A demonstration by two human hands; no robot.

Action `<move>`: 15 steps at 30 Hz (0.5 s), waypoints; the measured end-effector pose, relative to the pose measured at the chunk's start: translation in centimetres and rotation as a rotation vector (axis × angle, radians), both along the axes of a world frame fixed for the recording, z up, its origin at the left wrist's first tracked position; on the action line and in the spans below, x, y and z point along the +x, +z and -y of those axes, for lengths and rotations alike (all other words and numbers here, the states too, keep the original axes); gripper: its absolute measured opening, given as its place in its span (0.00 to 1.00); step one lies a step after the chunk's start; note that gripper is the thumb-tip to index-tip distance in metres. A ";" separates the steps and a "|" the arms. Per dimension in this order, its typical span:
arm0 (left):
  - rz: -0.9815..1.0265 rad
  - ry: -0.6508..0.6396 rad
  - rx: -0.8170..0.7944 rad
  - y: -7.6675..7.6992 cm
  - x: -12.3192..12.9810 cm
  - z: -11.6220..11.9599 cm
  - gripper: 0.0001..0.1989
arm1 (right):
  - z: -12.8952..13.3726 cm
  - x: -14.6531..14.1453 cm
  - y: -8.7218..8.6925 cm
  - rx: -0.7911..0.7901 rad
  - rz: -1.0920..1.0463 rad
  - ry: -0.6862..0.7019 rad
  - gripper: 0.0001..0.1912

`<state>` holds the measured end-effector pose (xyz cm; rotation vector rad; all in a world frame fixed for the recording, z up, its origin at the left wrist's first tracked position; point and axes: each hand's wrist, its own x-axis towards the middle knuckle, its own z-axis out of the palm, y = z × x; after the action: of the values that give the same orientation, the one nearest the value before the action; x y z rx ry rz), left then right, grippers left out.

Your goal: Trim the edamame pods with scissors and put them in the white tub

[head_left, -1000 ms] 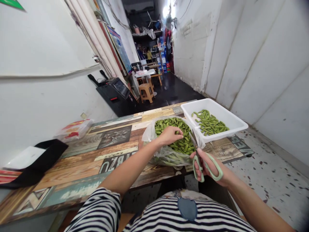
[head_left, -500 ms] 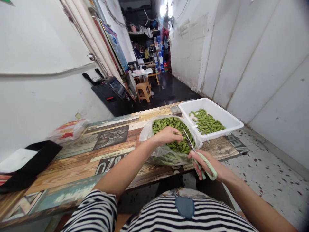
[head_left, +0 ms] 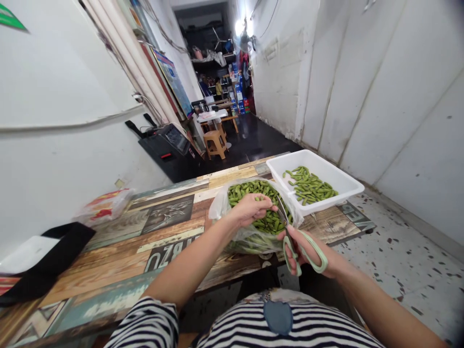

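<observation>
My left hand is closed in a pinch above the bag, with a green edamame pod showing at its fingers; the pod is partly hidden. Pale-green-handled scissors are gripped in my right hand. Their handles are spread and the blades point away from me, just beside my left fingertips. Beneath both hands, a clear plastic bag full of edamame pods sits at the near table edge. A white tray right behind it on the right holds a loose layer of pods.
The wood-patterned table stretches to the left. A red-and-white plastic package and a black strap-like object lie at its left side. Beyond the table stand a black machine with a screen and a tan stool. A person is far back.
The scissor handles have spread wider apart in my right hand. My left fingers have closed into a pinch near the blades, with a pod now showing. The view has shifted slightly.
</observation>
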<state>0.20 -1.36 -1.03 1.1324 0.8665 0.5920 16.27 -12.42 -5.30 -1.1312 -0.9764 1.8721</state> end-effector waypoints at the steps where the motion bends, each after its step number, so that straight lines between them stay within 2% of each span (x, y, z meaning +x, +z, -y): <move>1: 0.012 0.023 0.021 -0.1 0.2 0.2 0.09 | 0.0 -0.1 0.1 0.007 0.008 -0.005 0.24; 9: -0.047 0.096 0.199 -0.4 1.4 1.8 0.08 | -0.1 -0.5 1.0 0.048 0.077 -0.042 0.24; 15: -0.117 0.088 0.217 0.0 1.1 1.6 0.06 | -0.3 -0.3 0.4 0.020 0.099 -0.040 0.24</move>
<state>1.28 -2.92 -1.05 1.3403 0.9734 0.7112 15.93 -12.08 -4.92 -1.2330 -1.0177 1.7854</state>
